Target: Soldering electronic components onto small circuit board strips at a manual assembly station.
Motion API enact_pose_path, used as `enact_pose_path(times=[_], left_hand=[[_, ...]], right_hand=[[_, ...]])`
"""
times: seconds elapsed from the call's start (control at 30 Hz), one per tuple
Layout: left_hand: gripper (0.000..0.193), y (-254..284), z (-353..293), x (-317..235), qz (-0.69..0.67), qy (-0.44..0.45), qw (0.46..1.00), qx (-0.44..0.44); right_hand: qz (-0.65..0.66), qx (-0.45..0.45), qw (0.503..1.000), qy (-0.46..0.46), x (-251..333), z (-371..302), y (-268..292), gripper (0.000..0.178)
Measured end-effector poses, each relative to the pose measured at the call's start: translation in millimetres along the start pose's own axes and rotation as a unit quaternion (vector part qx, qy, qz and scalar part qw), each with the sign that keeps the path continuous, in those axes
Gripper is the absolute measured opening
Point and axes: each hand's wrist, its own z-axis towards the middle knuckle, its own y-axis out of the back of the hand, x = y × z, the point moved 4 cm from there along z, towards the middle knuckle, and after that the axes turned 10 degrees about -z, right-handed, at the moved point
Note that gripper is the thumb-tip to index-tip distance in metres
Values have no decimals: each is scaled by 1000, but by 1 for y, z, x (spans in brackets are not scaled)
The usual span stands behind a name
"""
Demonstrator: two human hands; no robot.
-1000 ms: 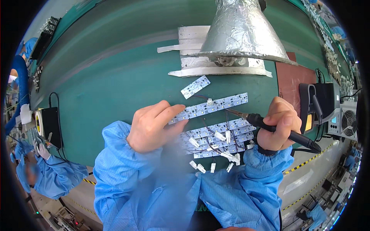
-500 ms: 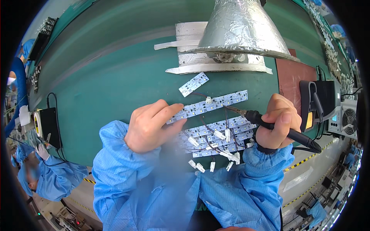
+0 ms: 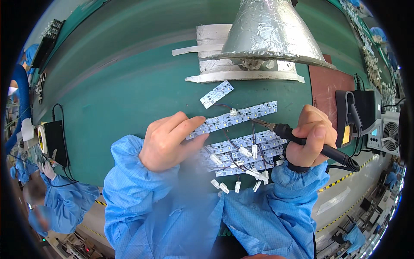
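Note:
My left hand (image 3: 166,140) pinches the left end of a long white LED circuit board (image 3: 241,116) between thumb and fingers. In my right hand (image 3: 312,138) is a soldering iron (image 3: 297,136) with a black handle, its tip touching or just over the board right of the middle. A dark wire hangs from the board near that tip. A small white connector (image 3: 233,112) sits on the board's upper edge, wired to a short LED board (image 3: 217,94) lying beyond it. Below, several similar LED boards (image 3: 233,146) lie stacked, with wires and white plugs (image 3: 257,174) on top.
A foil-wrapped cone hood (image 3: 274,32) stands over the far side of the green mat (image 3: 116,95). To the right are a soldering iron stand (image 3: 348,110) and a grey box with a fan (image 3: 386,134). A co-worker in blue (image 3: 67,200) sits at the left.
My hands, the soldering iron and the boards stay practically still. At the left, the co-worker's head and body have shifted a little.

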Motion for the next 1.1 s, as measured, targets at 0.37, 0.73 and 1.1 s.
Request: enact_pose_path(times=[0.37,0.73,1.1], left_hand=[[35,1,-2,4,-14,5,1000,7],[34,1,-3,4,-17,24,999,21],[33,0,-4,4,-20,32,999,24]], right_hand=[[23,-138,990,-36,-24,7,31,42],[-61,-98,988,-106,-29,4,30,47],[-84,-76,988,-109,-31,2,35,47]])
